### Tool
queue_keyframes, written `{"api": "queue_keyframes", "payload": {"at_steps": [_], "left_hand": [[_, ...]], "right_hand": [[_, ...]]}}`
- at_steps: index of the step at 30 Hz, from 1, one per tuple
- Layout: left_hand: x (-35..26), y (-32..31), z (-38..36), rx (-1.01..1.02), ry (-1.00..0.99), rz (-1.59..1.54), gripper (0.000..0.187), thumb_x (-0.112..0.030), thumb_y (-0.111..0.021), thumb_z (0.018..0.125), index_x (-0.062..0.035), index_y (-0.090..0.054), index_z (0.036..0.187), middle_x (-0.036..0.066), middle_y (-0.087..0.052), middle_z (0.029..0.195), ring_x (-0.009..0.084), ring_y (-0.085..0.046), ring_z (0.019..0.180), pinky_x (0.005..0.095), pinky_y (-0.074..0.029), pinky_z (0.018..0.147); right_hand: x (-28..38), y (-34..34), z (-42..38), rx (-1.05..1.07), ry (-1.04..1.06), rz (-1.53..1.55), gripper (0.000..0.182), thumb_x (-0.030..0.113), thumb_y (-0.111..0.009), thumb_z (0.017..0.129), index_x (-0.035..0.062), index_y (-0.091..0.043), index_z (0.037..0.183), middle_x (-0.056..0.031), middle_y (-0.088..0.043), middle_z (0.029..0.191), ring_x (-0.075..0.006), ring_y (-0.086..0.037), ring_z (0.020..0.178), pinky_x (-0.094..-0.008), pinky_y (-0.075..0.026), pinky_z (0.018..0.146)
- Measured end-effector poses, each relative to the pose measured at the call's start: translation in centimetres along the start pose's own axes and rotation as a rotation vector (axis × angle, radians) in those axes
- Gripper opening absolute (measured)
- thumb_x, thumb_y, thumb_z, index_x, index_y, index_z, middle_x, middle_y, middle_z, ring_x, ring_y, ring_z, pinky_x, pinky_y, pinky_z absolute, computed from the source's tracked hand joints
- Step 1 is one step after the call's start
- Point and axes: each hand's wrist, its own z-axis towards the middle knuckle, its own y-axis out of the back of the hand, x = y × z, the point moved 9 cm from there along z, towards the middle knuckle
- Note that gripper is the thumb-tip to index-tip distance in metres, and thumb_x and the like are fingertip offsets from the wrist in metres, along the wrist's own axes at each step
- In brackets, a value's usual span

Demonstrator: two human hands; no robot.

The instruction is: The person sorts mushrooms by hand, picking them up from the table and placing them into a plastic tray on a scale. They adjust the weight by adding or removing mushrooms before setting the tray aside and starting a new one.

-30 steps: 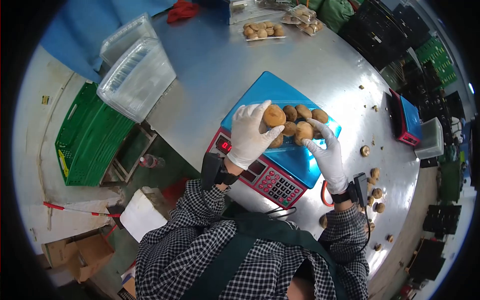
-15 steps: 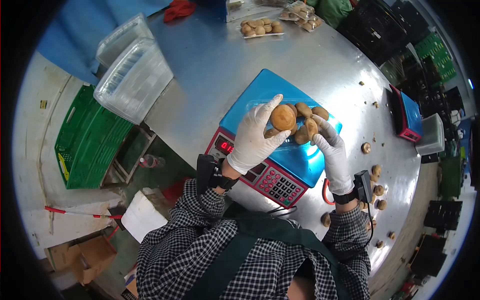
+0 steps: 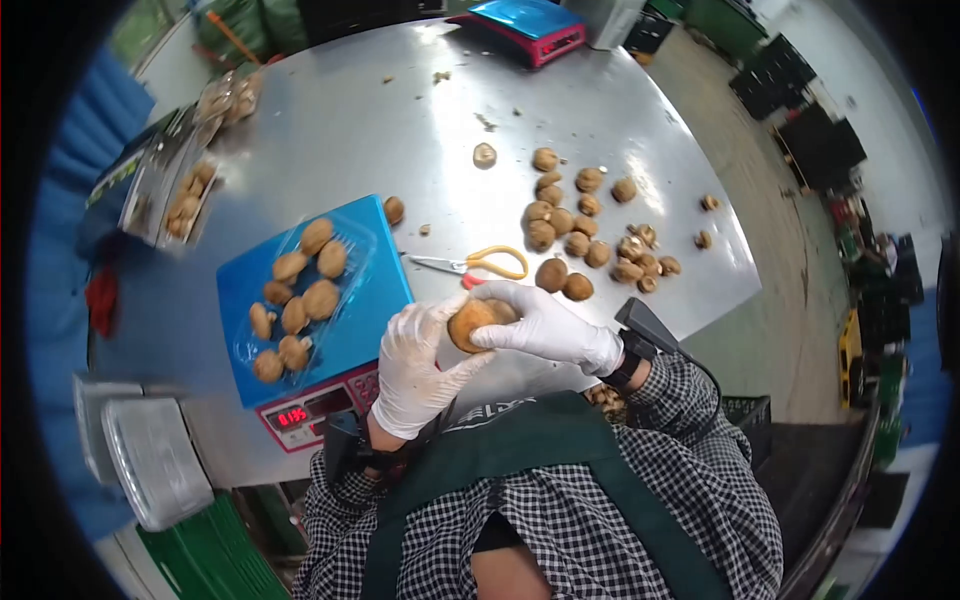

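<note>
Fingers of the left hand [image 3: 410, 372] and right hand [image 3: 550, 328] are clamping a mushroom [image 3: 466, 327] between them, right of the scale [image 3: 236, 290] — its tray [image 3: 352, 281] is looking part-filled, while loose mushrooms [image 3: 540, 235] are lying outside — far right.

Steel table [image 3: 330, 120], blue curtain [image 3: 85, 170], white wall [image 3: 900, 110], concrete floor [image 3: 690, 120]

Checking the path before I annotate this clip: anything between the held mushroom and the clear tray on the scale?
Only the left hand, on the tray side of the mushroom. Nothing else visible; the scissors lie beyond the hands, off that line.
</note>
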Motion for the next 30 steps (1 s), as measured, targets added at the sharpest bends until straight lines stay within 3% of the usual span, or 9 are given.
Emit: {"api": "queue_keyframes", "payload": {"at_steps": [6,8,9,10,12,16,21,25,30], "left_hand": [[-2.5,-5.9,2.9,0.160,-0.105,-0.100,0.068,-0.029,-0.081,0.069,-0.0080,-0.053,0.128,0.012,-0.061,0.117,0.0319,-0.058,0.104,0.0420,-0.045,0.091],[-2.9,-7.0,3.3,0.186,-0.131,-0.191,0.068,-0.027,-0.081,0.071,-0.0079,-0.052,0.129,0.012,-0.059,0.121,0.0298,-0.058,0.108,0.0398,-0.045,0.093],[-2.7,-7.3,3.4,0.195,-0.104,-0.173,0.068,-0.027,-0.081,0.071,-0.0079,-0.052,0.129,0.012,-0.059,0.121,0.0298,-0.058,0.108,0.0398,-0.045,0.093],[-2.4,-7.8,3.8,0.226,-0.052,-0.291,0.068,-0.029,-0.080,0.072,-0.0087,-0.051,0.131,0.013,-0.059,0.120,0.0303,-0.057,0.110,0.0393,-0.045,0.095],[-2.4,-8.2,4.1,0.249,0.005,-0.408,0.069,-0.031,-0.080,0.073,-0.0094,-0.050,0.132,0.014,-0.059,0.119,0.0309,-0.057,0.112,0.0387,-0.044,0.096],[-2.7,-7.5,4.0,0.219,0.046,-0.465,0.068,-0.019,-0.080,0.074,-0.0088,-0.050,0.133,0.011,-0.058,0.124,0.0260,-0.056,0.115,0.0358,-0.044,0.098],[-1.9,-5.2,2.8,0.142,0.130,-0.467,0.066,-0.011,-0.077,0.075,-0.0084,-0.049,0.135,0.010,-0.056,0.128,0.0226,-0.055,0.118,0.0338,-0.044,0.099],[-0.6,-3.3,1.2,0.021,0.160,-0.486,0.068,-0.004,-0.073,0.076,-0.0078,-0.045,0.138,0.010,-0.054,0.130,0.0219,-0.054,0.119,0.0336,-0.043,0.099],[0.0,-0.7,-0.3,-0.099,0.197,-0.419,0.068,-0.001,-0.070,0.077,-0.0068,-0.043,0.139,0.009,-0.053,0.132,0.0209,-0.053,0.120,0.0331,-0.043,0.100]], "right_hand": [[-2.7,5.0,-5.8,-0.284,-0.240,0.104,0.050,0.028,-0.067,0.088,0.0031,-0.052,0.128,-0.0098,-0.062,0.111,-0.0149,-0.058,0.103,-0.0293,-0.048,0.091],[-3.7,5.2,-6.5,-0.326,-0.162,0.261,0.044,0.028,-0.061,0.092,0.0026,-0.052,0.128,-0.0052,-0.060,0.107,-0.0096,-0.055,0.092,-0.0259,-0.047,0.082],[-4.1,5.4,-6.6,-0.329,-0.074,0.348,0.041,0.032,-0.049,0.098,0.0020,-0.053,0.126,-0.0023,-0.058,0.102,-0.0069,-0.050,0.083,-0.0225,-0.043,0.073],[-4.0,5.3,-6.4,-0.253,-0.076,0.438,0.050,0.040,-0.039,0.100,0.0008,-0.050,0.130,-0.0023,-0.058,0.102,-0.0091,-0.050,0.081,-0.0239,-0.042,0.072],[-4.1,5.4,-6.7,-0.225,0.032,0.709,0.058,0.044,-0.036,0.100,-0.0003,-0.046,0.136,-0.0037,-0.058,0.103,-0.0115,-0.051,0.082,-0.0268,-0.042,0.074],[-4.1,5.7,-6.1,-0.114,0.083,0.763,0.068,0.047,-0.046,0.094,-0.0016,-0.040,0.141,-0.0058,-0.059,0.106,-0.0131,-0.052,0.084,-0.0273,-0.042,0.079],[-3.2,4.9,-5.3,-0.012,0.084,0.670,0.083,0.025,-0.065,0.079,0.0041,-0.026,0.150,-0.0051,-0.049,0.130,-0.0112,-0.051,0.096,-0.0250,-0.042,0.089],[-1.8,4.0,-4.3,-0.034,0.114,0.425,0.073,0.004,-0.063,0.087,0.0051,-0.026,0.150,-0.0082,-0.044,0.140,-0.0135,-0.046,0.123,-0.0267,-0.038,0.103],[-0.5,2.5,-2.5,0.037,0.183,0.341,0.075,0.010,-0.072,0.084,0.0041,-0.031,0.147,-0.0105,-0.049,0.134,-0.0164,-0.048,0.124,-0.0309,-0.038,0.105]]}}
